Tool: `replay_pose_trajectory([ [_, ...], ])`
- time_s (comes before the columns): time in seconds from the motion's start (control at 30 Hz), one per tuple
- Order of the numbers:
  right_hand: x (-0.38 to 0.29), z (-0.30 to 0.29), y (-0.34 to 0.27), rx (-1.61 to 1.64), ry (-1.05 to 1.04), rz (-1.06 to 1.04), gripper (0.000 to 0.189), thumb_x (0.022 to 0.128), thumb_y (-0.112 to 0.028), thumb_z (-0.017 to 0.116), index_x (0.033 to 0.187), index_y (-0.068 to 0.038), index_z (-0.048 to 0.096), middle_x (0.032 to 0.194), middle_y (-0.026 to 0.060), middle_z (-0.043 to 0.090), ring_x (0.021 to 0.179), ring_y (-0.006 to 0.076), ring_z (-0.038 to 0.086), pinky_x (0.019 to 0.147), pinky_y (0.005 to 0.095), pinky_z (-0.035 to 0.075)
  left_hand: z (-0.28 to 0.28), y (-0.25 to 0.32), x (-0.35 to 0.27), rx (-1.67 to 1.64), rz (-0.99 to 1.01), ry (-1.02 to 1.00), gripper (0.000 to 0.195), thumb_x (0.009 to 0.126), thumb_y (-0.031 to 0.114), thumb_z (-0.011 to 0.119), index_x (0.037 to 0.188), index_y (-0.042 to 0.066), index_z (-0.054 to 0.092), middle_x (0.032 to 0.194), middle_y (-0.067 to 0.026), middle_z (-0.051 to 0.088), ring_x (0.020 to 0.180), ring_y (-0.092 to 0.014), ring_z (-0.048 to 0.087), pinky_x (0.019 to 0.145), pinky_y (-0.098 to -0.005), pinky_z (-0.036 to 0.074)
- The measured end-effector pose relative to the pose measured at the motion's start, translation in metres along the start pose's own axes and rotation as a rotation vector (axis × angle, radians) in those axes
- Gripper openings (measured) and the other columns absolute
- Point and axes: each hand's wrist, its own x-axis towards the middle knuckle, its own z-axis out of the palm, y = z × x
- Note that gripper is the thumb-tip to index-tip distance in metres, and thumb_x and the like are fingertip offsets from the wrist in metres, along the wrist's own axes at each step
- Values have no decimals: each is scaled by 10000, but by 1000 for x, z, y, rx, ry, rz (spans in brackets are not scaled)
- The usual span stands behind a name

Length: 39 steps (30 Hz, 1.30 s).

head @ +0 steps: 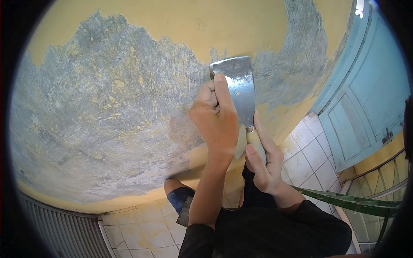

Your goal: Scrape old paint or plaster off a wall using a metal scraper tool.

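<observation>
My right hand (266,161) is closed around the pale handle of a broad metal scraper (242,87), its blade pointing up in the picture. My left hand (219,109) grips the blade's left side, thumb laid on its face near the wide edge. Behind the blade stands a yellow painted wall (238,25). Large rough grey patches (129,90) with flecks of yellow show on it, left and right of the scraper. The fingers of my left hand behind the blade are partly hidden.
At the right is a light blue panelled door (358,106) with a latch. A green metal frame (348,200) crosses near my right elbow. White floor tiles (145,235) bear yellowish dust. A grey corrugated metal panel (64,225) stands lower left. A flat dark object (184,213) is by my leg.
</observation>
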Motion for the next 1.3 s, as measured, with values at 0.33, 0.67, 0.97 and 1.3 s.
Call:
replay_pose_trajectory([
  [0.33,-6,-12,-16,-45,-95,322,635,1031,-122,523,1546,164,285,1385,377,569,1231,266,638,1001,308,464,-1,2,1,-34,-16,-31,343,1051,183,621,778,-23,638,537,50,459,531,-13,360,469,-271,244],
  [0.67,-4,-6,-1,-19,-3,54,630,1046,-136,496,1580,111,270,999,133,526,826,125,507,707,240,387,2,16,10,-10,-5,-31,357,1053,197,617,779,-29,657,540,41,469,535,-30,351,478,-286,253],
  [0.97,0,-6,-4,-16,-38,93,637,1044,-141,502,1577,119,267,1125,190,512,1005,196,489,830,268,384,5,23,18,-40,18,-25,401,1046,248,641,762,-34,659,575,61,445,578,-33,352,506,-280,258],
  [1.3,-10,-13,-7,-27,-92,280,650,1028,-146,532,1550,154,288,1459,391,499,1355,343,562,1068,339,443,0,10,0,-12,-95,15,410,1044,257,649,742,-21,655,569,73,417,575,-33,327,513,-277,230],
])
